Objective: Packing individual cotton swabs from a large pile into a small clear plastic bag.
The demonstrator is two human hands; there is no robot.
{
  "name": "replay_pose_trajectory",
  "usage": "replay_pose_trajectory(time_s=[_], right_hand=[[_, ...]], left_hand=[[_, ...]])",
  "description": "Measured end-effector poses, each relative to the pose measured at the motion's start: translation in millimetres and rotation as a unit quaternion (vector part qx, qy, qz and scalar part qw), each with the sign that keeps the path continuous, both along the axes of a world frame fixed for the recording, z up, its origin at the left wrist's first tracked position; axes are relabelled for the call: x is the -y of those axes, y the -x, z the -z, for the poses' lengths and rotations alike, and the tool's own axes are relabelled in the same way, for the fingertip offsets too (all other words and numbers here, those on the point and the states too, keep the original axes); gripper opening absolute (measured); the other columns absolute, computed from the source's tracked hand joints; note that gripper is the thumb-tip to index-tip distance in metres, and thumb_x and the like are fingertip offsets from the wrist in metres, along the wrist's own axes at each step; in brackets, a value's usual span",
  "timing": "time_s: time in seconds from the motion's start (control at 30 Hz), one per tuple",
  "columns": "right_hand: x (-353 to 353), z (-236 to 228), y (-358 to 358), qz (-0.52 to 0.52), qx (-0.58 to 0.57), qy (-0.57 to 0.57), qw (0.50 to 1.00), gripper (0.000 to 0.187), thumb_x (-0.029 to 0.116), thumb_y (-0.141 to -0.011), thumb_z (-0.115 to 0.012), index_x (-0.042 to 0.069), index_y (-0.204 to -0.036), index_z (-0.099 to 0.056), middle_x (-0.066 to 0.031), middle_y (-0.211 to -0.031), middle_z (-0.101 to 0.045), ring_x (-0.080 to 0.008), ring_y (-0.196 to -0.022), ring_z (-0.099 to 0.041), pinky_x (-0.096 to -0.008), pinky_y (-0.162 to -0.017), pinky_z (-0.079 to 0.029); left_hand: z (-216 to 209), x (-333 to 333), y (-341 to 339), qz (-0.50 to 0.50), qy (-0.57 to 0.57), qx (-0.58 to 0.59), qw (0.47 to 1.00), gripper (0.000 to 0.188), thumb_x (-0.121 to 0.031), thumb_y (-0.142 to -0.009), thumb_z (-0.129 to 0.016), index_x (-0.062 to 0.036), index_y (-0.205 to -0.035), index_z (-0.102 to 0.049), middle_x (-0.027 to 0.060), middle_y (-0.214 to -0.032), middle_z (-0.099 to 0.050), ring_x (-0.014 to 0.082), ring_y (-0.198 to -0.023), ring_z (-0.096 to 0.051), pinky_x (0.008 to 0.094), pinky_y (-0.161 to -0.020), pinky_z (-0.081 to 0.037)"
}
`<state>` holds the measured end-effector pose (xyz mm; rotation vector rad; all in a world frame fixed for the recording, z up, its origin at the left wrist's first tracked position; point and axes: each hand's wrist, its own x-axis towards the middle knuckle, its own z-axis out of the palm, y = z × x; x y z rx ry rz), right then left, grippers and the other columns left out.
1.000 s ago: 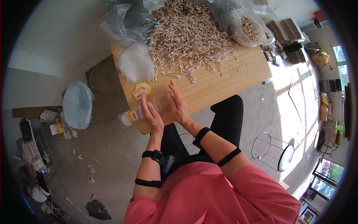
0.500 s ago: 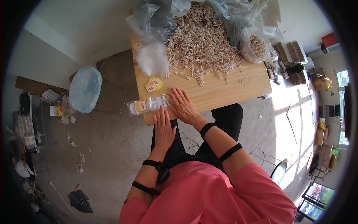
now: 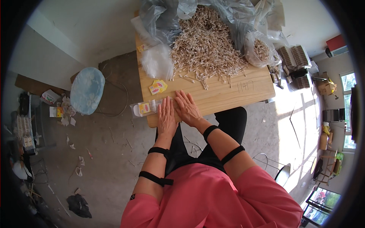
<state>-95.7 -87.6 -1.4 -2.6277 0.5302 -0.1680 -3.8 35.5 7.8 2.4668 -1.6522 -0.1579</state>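
At the table's near edge lies a clear plastic packet with a yellow and white label card inside. My left hand rests flat over its right part, fingers straight and pointing away from me. Beside it my right hand lies flat, fingers stretched out. A row of cotton swabs sits between and under my hands, mostly covered now. Just beyond the packet are several small yellow label cards. Farther back spreads a large heap of loose cotton swabs.
Grey plastic sheeting surrounds the heap. A stack of clear bags lies on the wooden table at left, and a bag of swabs at right. A blue-covered stool stands left on the littered floor.
My left hand has moved right and slightly away from me, onto the swabs and up against my right hand. My right hand stays nearly in place.
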Motion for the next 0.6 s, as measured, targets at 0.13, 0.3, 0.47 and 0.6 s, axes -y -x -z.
replay_pose_trajectory(time_s=[0.13, 0.3, 0.47, 0.6], right_hand=[[-1.4, 0.6, 10.9, 0.041, 0.069, -0.046, 0.996, 0.061, 0.027, -0.097, -0.05, 0.001, -0.15, -0.032, -0.0153, -0.162, -0.021, -0.0292, -0.152, -0.014, -0.0467, -0.123, -0.009], [-11.1, 0.2, 15.1, -0.024, -0.01, 0.076, 0.997, 0.059, 0.024, -0.099, -0.047, 0.003, -0.152, -0.03, -0.0127, -0.163, -0.019, -0.0266, -0.152, -0.014, -0.0491, -0.123, -0.007], [-7.8, 0.0, 17.9, -0.016, -0.016, 0.078, 0.997, 0.058, 0.023, -0.099, -0.048, 0.003, -0.151, -0.033, -0.0116, -0.162, -0.023, -0.0259, -0.152, -0.016, -0.0493, -0.123, -0.009], [-7.0, -1.0, 18.7, -0.01, -0.006, 0.095, 0.995, 0.056, 0.023, -0.099, -0.048, 0.002, -0.149, -0.036, -0.0115, -0.161, -0.026, -0.0261, -0.151, -0.019, -0.0495, -0.122, -0.012]], left_hand=[[-6.6, 5.4, 4.1, -0.012, -0.091, 0.013, 0.996, 0.102, -0.035, -0.076, -0.077, -0.0001, -0.154, -0.021, 0.0159, -0.164, -0.014, 0.0283, -0.153, -0.009, 0.0464, -0.124, -0.005], [7.1, -5.2, -1.3, -0.017, -0.043, 0.089, 0.995, 0.104, -0.034, -0.076, -0.078, 0.0014, -0.154, -0.02, 0.0189, -0.163, -0.012, 0.0313, -0.152, -0.01, 0.052, -0.123, -0.006], [-8.3, -34.2, -8.8, -0.013, 0.005, -0.094, 0.995, 0.11, -0.031, -0.076, -0.08, 0.0065, -0.153, -0.01, 0.0257, -0.161, -0.01, 0.0391, -0.151, -0.007, 0.0584, -0.12, -0.006], [-17.1, -30.6, 0.7, 0.005, -0.017, -0.065, 0.998, 0.11, -0.033, -0.076, -0.081, 0.0053, -0.153, -0.013, 0.0225, -0.163, -0.008, 0.0351, -0.152, -0.004, 0.0551, -0.122, -0.006]])
